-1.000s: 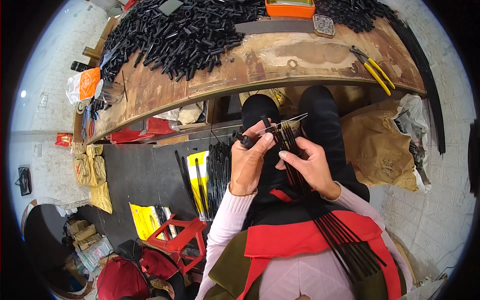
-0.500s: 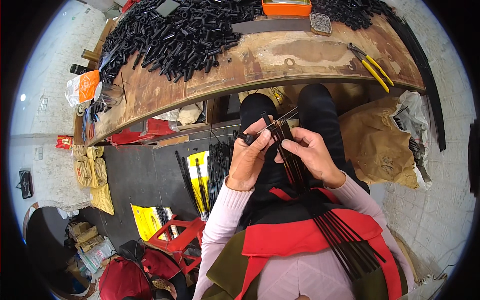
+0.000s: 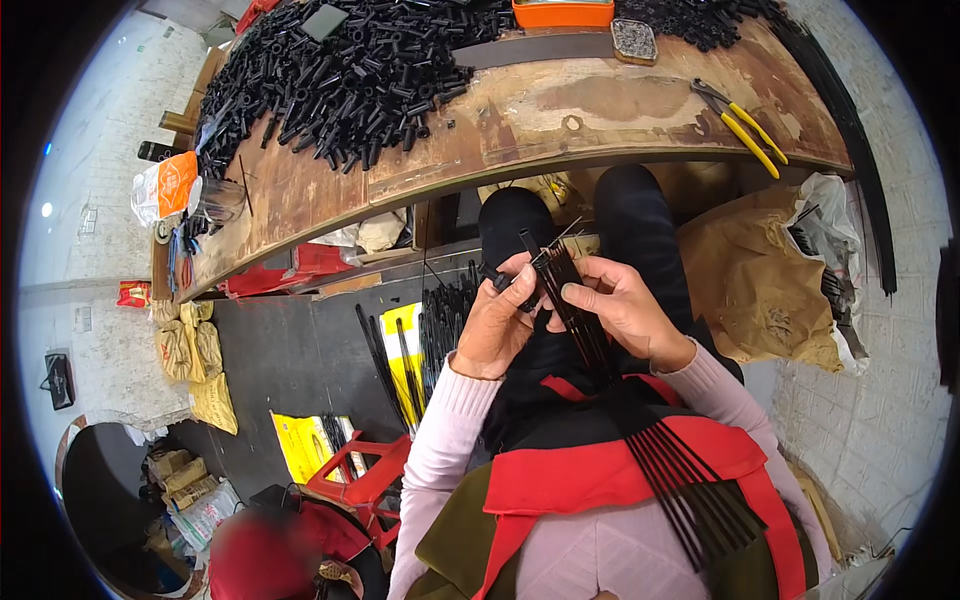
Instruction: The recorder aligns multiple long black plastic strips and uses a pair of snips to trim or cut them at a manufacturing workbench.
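Note:
I sit at a worn wooden bench [image 3: 560, 110] with both hands raised over my lap. My right hand [image 3: 620, 305] grips a bundle of long thin black rods [image 3: 680, 470] that fans out across my red apron toward the lower right. My left hand [image 3: 500, 320] pinches a small black tube piece [image 3: 492, 278] against the top ends of the rods. The two hands touch at the rod tips. My fingers hide the exact join.
A big heap of short black tubes [image 3: 350, 70] covers the bench's left and back. Yellow-handled pliers [image 3: 740, 120] lie at its right. An orange tray [image 3: 562, 12] is at the back. A brown sack [image 3: 760, 285] stands right; black rods [image 3: 440, 320] and a red stool [image 3: 365, 480] left.
My hands have shifted slightly: the rod tips have swung a little to the left and my left hand has closed in on them with the small tube piece.

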`<state>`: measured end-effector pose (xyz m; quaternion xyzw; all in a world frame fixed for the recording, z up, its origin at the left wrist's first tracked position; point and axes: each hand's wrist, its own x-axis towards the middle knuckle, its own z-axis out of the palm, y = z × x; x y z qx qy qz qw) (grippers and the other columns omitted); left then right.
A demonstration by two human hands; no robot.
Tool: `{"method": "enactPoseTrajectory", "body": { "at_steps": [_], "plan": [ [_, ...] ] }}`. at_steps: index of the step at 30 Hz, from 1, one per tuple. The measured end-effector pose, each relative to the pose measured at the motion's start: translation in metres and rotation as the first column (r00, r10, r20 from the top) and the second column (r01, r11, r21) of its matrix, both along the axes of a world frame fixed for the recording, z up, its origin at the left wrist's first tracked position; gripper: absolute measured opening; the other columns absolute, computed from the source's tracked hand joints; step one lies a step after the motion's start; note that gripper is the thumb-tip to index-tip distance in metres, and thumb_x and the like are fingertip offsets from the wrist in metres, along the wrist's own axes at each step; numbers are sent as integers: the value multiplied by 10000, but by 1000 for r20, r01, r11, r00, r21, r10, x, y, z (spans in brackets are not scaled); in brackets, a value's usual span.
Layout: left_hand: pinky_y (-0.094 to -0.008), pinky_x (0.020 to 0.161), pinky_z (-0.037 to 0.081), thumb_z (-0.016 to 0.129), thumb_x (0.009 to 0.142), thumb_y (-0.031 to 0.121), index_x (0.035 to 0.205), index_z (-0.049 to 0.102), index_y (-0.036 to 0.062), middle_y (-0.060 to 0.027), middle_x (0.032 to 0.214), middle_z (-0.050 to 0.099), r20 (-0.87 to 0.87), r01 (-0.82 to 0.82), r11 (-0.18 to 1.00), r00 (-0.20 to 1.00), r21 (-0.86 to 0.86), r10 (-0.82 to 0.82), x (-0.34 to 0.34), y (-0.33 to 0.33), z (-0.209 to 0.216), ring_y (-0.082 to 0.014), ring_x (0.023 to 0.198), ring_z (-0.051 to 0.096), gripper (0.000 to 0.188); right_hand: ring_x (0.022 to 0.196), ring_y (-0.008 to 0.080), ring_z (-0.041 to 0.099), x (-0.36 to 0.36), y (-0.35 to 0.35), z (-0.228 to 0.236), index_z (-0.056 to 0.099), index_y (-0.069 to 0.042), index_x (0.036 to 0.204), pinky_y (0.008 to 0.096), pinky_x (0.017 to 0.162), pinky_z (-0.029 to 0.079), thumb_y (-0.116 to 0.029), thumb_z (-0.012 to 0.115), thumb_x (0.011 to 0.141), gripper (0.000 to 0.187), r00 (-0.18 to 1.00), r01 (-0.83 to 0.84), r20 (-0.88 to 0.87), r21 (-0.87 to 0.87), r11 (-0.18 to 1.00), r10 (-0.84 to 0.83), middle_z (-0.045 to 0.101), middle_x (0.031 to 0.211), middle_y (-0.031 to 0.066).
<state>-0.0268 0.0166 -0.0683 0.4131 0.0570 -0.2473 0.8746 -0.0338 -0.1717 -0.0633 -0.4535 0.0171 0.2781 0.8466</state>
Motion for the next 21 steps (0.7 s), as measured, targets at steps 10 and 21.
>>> {"method": "enactPoseTrajectory", "body": {
  "at_steps": [10, 21],
  "plan": [
    [-396, 946, 481, 521, 1016, 345, 1341, 501, 48, -140, 1357, 562, 160, -262, 958, 957, 120, 242, 29, -11, 28, -220, 1144, 596, 440, 856, 156, 635, 0, 0, 2, 511, 25, 1289, 387, 855, 580, -108, 553, 998, 323, 997, 3, 75, 27, 1000, -5, 625, 957, 89],
    [-341, 998, 448, 625, 958, 317, 1188, 618, 0, -169, 1311, 597, 56, 296, 955, 954, -23, -294, 51, 1, 48, -194, 1211, 554, 392, 857, 162, 635, -5, 0, 12, 504, 15, 1291, 395, 870, 572, -84, 528, 999, 309, 997, 10, 71, -16, 1000, -9, 620, 952, 89]
  ]
}}
